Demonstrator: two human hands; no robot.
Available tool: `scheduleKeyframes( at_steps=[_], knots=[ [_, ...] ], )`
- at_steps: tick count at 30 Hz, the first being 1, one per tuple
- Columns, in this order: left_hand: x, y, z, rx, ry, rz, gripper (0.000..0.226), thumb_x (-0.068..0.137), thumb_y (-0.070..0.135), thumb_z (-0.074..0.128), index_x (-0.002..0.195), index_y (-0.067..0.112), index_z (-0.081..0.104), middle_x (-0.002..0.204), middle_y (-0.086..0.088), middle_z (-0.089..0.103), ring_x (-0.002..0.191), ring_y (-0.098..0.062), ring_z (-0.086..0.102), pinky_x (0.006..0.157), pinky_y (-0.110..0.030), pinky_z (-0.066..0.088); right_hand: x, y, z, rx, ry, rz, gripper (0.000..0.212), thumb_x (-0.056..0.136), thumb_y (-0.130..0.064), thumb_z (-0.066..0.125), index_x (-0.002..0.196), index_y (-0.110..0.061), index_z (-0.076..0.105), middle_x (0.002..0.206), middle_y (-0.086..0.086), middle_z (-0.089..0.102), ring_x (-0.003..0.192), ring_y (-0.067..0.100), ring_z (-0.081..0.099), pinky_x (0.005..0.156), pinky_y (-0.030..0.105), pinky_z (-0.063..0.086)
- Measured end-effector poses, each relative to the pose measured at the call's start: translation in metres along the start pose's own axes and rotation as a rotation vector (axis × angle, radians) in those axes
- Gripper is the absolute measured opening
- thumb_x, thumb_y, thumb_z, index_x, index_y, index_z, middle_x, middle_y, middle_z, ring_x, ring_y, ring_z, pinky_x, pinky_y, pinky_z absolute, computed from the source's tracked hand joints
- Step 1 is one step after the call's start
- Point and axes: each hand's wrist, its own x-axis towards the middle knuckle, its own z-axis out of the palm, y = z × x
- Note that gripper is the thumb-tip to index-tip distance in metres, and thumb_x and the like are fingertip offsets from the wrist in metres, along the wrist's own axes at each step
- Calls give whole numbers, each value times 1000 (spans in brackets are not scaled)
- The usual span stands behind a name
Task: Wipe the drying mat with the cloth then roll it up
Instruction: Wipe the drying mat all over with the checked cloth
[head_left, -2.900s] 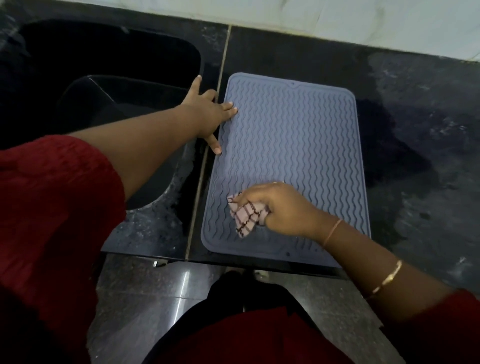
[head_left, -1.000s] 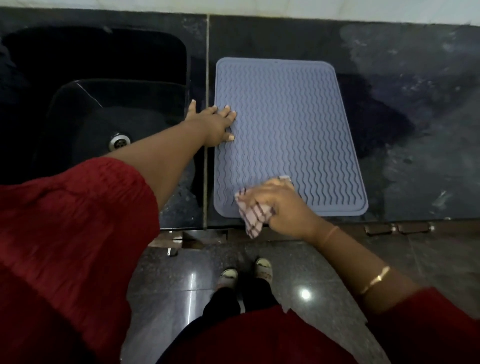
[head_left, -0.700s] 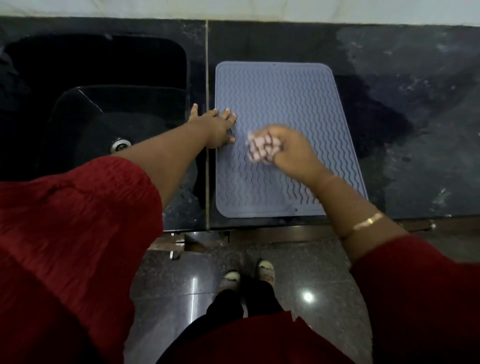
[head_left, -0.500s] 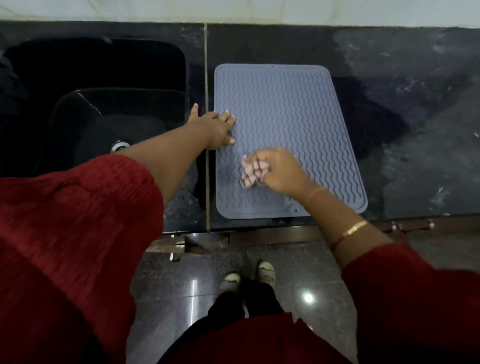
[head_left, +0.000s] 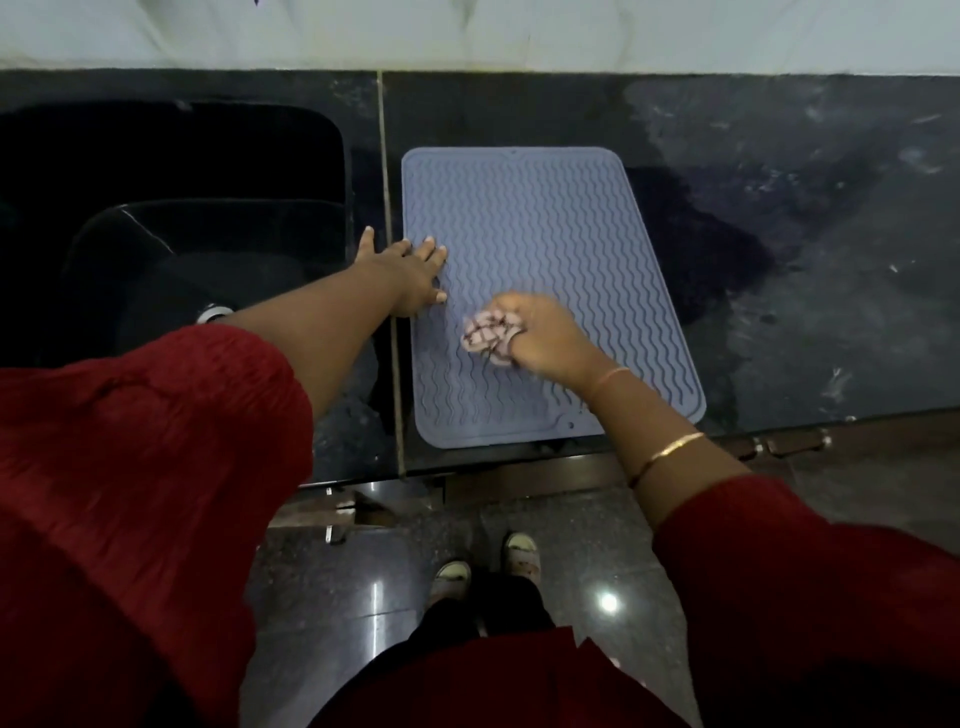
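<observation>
A grey-blue drying mat (head_left: 550, 249) with wavy ridges lies flat on the dark stone counter. My left hand (head_left: 408, 275) rests flat with spread fingers on the mat's left edge, holding nothing. A bunched checked cloth (head_left: 488, 335), pale with dark lines, is gripped in my right hand (head_left: 543, 340) and pressed onto the mat's left-middle part. The cloth is slightly blurred.
A black sink (head_left: 171, 228) with a metal drain (head_left: 214, 313) lies left of the mat, past a seam in the counter (head_left: 779, 234). A white tiled wall (head_left: 519, 31) runs behind. The counter's front edge is just below the mat, with glossy floor and my feet beneath.
My right hand has kept rubbing the cloth back and forth over the mat's left half, going from the near edge up to the middle. My left hand has stayed on the left edge.
</observation>
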Motion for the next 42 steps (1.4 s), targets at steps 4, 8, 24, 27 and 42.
scheduleKeyframes(
  at_steps=[4, 8, 24, 27, 42],
  knots=[
    [-1, 2, 0, 35, 2, 8, 67, 99, 50, 25, 150, 21, -7, 159, 1, -10, 146, -22, -1, 112, -59, -9, -20, 9, 10, -95, -75, 24, 25, 66, 18, 56, 84, 4, 66, 82, 14, 65, 80, 28, 60, 71, 38, 54],
    [-3, 2, -3, 24, 3, 13, 67, 99, 49, 24, 150, 21, -8, 159, 0, -10, 146, -22, -2, 112, -57, -11, -43, 14, 2, -78, -223, 32, 24, 69, 18, 55, 84, 2, 67, 79, 9, 64, 74, 15, 60, 68, 29, 52],
    [55, -16, -46, 215, 37, 52, 148, 48, 84, 61, 146, 7, -20, 157, -12, -16, 145, -25, -13, 111, -45, -16, 163, -11, -94, -146, 315, -250, 15, 84, -7, 59, 99, -7, 60, 95, 10, 63, 89, 20, 58, 75, 30, 46],
    [84, -21, -69, 55, 22, 75, 148, 48, 83, 62, 145, 9, -21, 156, -9, -20, 144, -24, -16, 111, -43, -17, 197, -7, -99, -306, 295, -292, 23, 84, -7, 58, 107, -10, 60, 107, 14, 63, 99, 24, 58, 85, 31, 45],
    [140, -50, -72, 173, 42, 33, 146, 48, 88, 55, 147, 6, -16, 158, -10, -11, 146, -22, -4, 116, -41, -8, 177, 23, -53, -703, 14, -296, 50, 75, -8, 58, 122, -26, 54, 130, -1, 56, 121, 27, 45, 100, 45, 26]
  ],
)
